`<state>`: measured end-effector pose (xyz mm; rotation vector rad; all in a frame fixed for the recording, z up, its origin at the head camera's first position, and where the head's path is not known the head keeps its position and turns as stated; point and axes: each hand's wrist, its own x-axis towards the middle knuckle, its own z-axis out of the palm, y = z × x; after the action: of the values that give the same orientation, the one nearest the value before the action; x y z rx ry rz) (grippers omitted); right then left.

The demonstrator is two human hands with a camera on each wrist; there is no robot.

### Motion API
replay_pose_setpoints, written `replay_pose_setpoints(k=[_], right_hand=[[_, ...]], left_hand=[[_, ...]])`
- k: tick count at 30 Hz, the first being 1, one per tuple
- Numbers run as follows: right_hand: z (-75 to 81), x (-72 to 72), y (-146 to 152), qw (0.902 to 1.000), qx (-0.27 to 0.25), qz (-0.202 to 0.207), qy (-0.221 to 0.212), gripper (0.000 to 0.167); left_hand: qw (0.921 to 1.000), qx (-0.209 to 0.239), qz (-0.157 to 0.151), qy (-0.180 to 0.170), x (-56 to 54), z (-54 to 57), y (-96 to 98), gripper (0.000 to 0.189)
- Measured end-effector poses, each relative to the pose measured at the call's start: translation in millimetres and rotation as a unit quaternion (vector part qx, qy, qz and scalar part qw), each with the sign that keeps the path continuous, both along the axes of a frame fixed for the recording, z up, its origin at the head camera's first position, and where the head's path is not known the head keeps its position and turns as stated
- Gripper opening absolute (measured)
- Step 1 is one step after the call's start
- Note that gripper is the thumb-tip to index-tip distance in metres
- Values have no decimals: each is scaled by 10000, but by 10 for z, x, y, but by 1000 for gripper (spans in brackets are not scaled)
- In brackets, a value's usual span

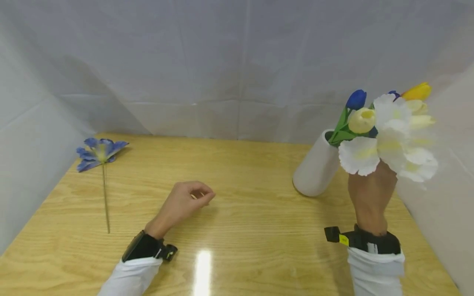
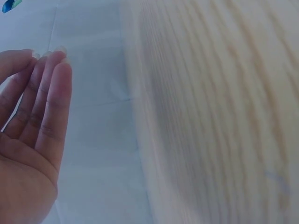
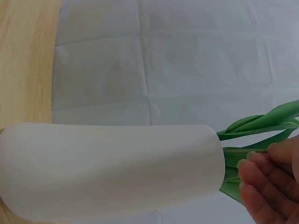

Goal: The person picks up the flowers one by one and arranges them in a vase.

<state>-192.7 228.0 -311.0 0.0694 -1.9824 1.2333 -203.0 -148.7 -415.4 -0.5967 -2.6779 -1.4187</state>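
Note:
My right hand (image 1: 372, 193) is up beside the mouth of a white vase (image 1: 314, 168), partly covered by white blossoms (image 1: 359, 154). In the right wrist view, thumb and fingertips pinch a thin stem (image 3: 257, 150) just outside the vase's rim, among green leaves (image 3: 261, 121). Blue, yellow and cream tulips (image 1: 362, 120) rise from the vase near the white petals. Over the middle of the table, my left hand (image 1: 185, 199) holds nothing; its fingers are loosely bent, with the thumb close to the fingertips.
On the left side of the wooden table (image 1: 240, 230) lies a blue flower (image 1: 100, 152) with a long bare stem. A pale sheet (image 1: 222, 61) hangs behind the table, and pale walls (image 1: 22, 123) close in both sides.

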Motion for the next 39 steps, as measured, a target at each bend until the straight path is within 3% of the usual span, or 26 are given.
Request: replay_pose_setpoints(k=[1, 2, 3, 7, 13, 19, 24, 29, 32, 36, 39], right_hand=[[-4, -3, 11, 9926, 945, -701, -285, 30], [-5, -10, 16, 9802, 1567, -1121, -446, 32], [-11, -9, 23, 9588, 2224, -1673, -567, 31], [-14, -32, 22, 9516, 2348, -1708, -1003, 28], [-61, -68, 34, 9469, 2626, -1704, -736, 20], [-97, -143, 34, 9589, 2330, -1502, -605, 16], [-119, -184, 31, 9686, 1952, -1355, -735, 17], [-127, -210, 42, 9850, 1195, -1059, -660, 15], [-158, -208, 58, 9953, 517, -709, -404, 33], [-221, -151, 70, 9968, 236, -658, -378, 43], [-294, -84, 59, 9904, 616, -1012, -711, 19]], left_hand=[[10000, -12, 16, 3, 1, 1, -2, 9], [10000, -21, 32, 5, 1, 1, -5, 9], [10000, -30, 45, 12, 2, 1, -7, 9], [10000, -31, 71, -6, 9, -10, -14, 9], [10000, -39, 74, 50, 17, -23, -17, 8], [9999, -107, 90, 91, 15, -24, -12, 8], [9998, -165, 113, 71, 15, -23, -12, 9], [9995, -191, 141, 194, 19, -9, -22, 6], [9995, -207, 138, 212, 24, -8, -37, 6], [9992, -251, 160, 256, 35, -25, -73, 7], [9991, -255, 207, 256, 43, -30, -105, 8]])
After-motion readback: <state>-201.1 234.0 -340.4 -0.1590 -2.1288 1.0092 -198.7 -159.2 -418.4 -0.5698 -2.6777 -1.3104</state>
